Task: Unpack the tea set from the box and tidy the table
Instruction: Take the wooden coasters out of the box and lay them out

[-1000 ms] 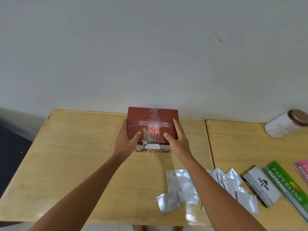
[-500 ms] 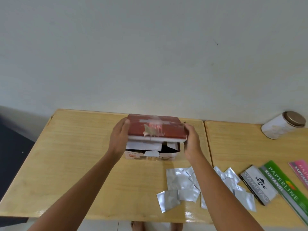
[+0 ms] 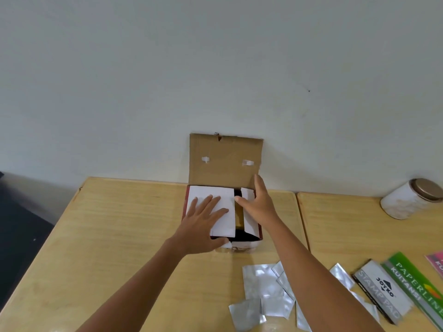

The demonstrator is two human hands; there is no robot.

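Observation:
A red cardboard box (image 3: 259, 232) stands at the back of the wooden table (image 3: 124, 226), against the wall. Its brown lid (image 3: 224, 160) is swung up and back. Two white inner flaps cover most of the opening, with a dark gap between them; the contents are hidden. My left hand (image 3: 202, 225) lies flat with spread fingers on the larger left flap (image 3: 226, 200). My right hand (image 3: 260, 203) rests over the narrower right flap (image 3: 249, 222), its thumb at the gap.
Several silver foil sachets (image 3: 262, 287) lie in front of the box. To the right are a stamp pad box (image 3: 383, 292), a green receipt book (image 3: 416, 283) and a pink booklet (image 3: 437, 262). A white jar with a brown lid (image 3: 411, 198) lies on its side on the right table.
The red lid, held by both hands earlier, has swung up and back to stand open. Both hands have moved onto the white inner flaps.

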